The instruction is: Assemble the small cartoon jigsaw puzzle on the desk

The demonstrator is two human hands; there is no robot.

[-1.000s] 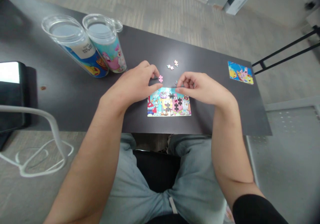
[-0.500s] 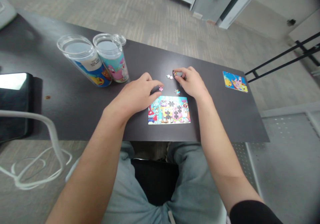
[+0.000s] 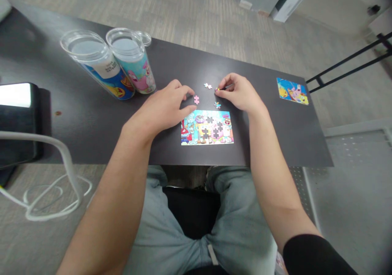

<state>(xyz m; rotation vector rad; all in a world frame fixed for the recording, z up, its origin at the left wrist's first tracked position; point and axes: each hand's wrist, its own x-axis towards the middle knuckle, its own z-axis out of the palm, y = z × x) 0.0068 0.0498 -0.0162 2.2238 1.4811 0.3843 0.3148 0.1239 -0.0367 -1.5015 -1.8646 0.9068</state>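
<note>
Your jigsaw puzzle [image 3: 196, 138] lies flat on the dark bench [image 3: 183, 62], near the edge in front of you. Four dark, piece-shaped gaps show around its middle and towards 3 o'clock. Take its centre as the clock's hub, with 12 pointing away from you.

Your left hand [image 3: 165, 103] reaches in from 10 o'clock, thumb and index finger spread apart with nothing gripped. The thumb tip is at the puzzle's far edge, and the pink puzzle piece [image 3: 196, 99] lies at 11 o'clock, just beyond those two tips; you cannot tell whether either touches it.

Your right hand [image 3: 237, 93] is on the 1 o'clock side, finger and thumb closed narrowly on a small multicoloured puzzle piece [image 3: 217, 90], mostly covered. Just below it, at 1 o'clock, lies the blue-and-orange puzzle piece [image 3: 217, 105]. The whitish puzzle piece [image 3: 208, 86] lies at 12 o'clock.

Well apart, between 2 and 3 o'clock, is a blue cartoon picture card [image 3: 293, 91]. At 10 o'clock two clear-topped canisters stand side by side, the blue canister [image 3: 112, 79] left of the pink-and-teal canister [image 3: 139, 72]. A round clear lid [image 3: 145, 39] is just behind them. At 9 o'clock sits a black device [image 3: 18, 124].
</note>
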